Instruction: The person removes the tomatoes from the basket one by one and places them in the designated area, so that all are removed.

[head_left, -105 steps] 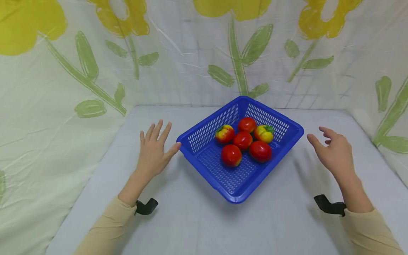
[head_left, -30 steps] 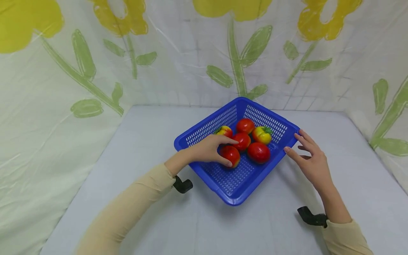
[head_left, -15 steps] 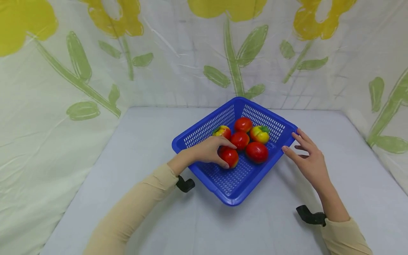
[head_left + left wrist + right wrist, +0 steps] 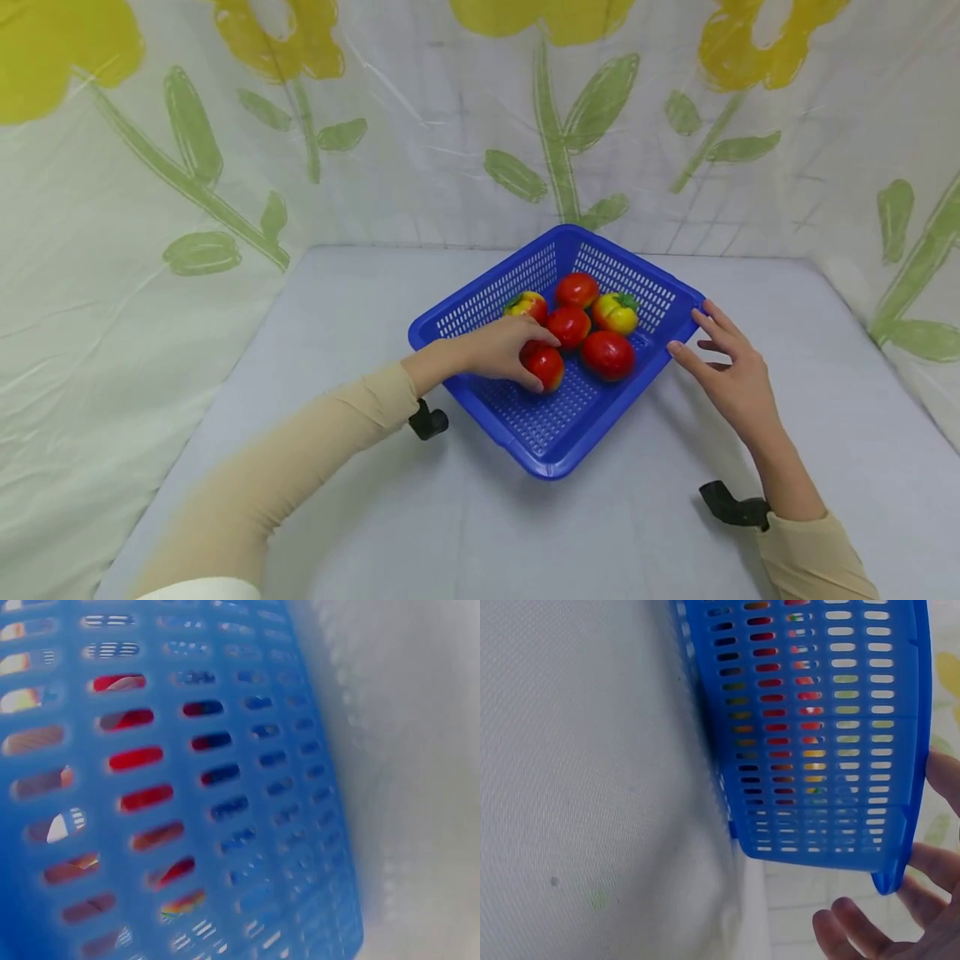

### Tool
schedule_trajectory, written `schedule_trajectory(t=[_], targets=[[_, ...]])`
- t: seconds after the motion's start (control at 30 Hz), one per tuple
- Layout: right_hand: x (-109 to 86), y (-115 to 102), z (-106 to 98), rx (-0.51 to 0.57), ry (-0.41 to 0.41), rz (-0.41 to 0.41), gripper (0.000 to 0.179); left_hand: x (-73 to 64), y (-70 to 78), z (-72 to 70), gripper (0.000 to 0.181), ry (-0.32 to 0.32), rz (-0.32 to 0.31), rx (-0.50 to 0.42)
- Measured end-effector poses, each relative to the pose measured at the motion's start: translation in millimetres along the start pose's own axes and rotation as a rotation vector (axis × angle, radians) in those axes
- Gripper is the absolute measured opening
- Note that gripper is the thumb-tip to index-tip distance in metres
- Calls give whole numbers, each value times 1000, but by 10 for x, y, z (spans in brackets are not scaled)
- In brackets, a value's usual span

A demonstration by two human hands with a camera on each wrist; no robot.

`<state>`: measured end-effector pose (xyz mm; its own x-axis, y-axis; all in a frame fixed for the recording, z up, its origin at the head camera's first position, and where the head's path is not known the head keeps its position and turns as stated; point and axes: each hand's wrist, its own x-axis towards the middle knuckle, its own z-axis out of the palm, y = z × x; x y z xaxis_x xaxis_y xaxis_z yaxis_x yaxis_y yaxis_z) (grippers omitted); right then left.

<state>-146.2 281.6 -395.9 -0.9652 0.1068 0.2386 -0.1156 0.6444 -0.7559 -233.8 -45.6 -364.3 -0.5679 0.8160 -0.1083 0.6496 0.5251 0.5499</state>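
In the head view, my left hand (image 4: 504, 348) reaches over the near left rim of the blue plastic basket (image 4: 517, 454). Thumb and fingers curve around a red round fruit (image 4: 551, 373) inside it and partly cover it. My right hand (image 4: 738, 383) holds the basket's right corner, thumb and fingertips at the rim. The right wrist view shows those fingers (image 4: 926, 862) at the corner, with two more hanging below it. Beside the held fruit lie a red fruit (image 4: 570, 327), a larger red one (image 4: 608, 356) and another at the back (image 4: 577, 291).
Two bell peppers share the basket: a yellow one (image 4: 617, 313) with a green stem and a red-yellow one (image 4: 527, 306). A pale cloth covers the table (image 4: 360, 517). Behind it hangs a flower-printed sheet (image 4: 420, 167). The slotted basket wall (image 4: 247, 787) fills much of the left wrist view.
My left hand came from beside the basket into it and closed around the red fruit. My right hand moved left to the basket's corner. In the last half second, both hands barely shifted.
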Motion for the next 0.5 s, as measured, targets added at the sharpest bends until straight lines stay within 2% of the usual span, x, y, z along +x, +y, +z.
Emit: schedule_trajectory(t=[0.3, 0.5], targets=[[-3, 8, -8, 8, 2, 1, 67, -45, 70, -103, 60, -71, -60, 41], [-1, 6, -10, 6, -4, -4, 67, -45, 77, -112, 58, -79, -86, 32]])
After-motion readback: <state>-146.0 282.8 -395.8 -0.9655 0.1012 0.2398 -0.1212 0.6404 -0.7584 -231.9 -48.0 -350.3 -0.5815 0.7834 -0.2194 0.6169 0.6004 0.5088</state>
